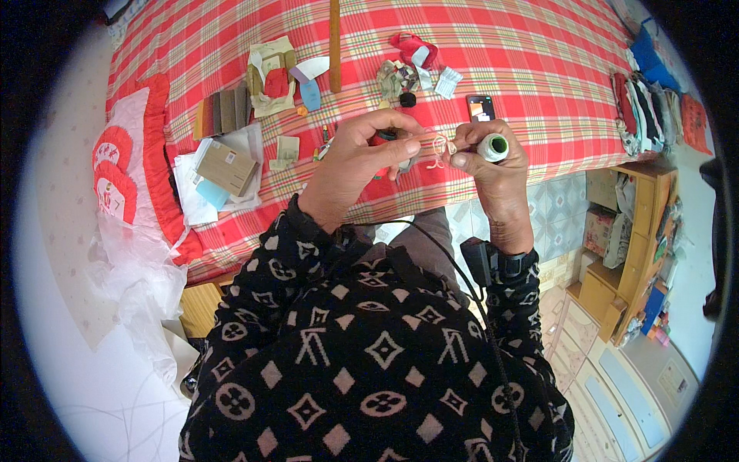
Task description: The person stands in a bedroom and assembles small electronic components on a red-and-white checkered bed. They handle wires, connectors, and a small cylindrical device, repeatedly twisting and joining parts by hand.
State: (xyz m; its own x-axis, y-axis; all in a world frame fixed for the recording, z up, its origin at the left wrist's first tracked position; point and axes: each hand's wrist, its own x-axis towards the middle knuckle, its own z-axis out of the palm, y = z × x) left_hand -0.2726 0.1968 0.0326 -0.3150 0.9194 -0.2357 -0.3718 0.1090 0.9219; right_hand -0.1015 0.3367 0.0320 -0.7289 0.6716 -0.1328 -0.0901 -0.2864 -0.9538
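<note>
Both of my hands are raised over the near edge of the red plaid bed cover [531,46]. Thumb and fingers pressed together, my left hand [366,154] pinches one end of a pale, looped thread [439,150]. The thread runs in small tangled loops across the gap to my right hand [496,162], whose thumb and forefinger pinch its other side. Within that same right hand sits a spool of white thread [493,148] with a green core, its end tilted up. Something dark behind the left fingers is mostly hidden.
Beyond my hands lie a phone [481,108], fabric scraps [398,79], a red cloth [413,49] and a wooden ruler [335,46]. At left are a brown box [228,168], folded fabrics [223,112] and a ruffled red-and-white pillow [127,154]. Folded clothes [650,108] and a wooden cabinet [643,223] stand right.
</note>
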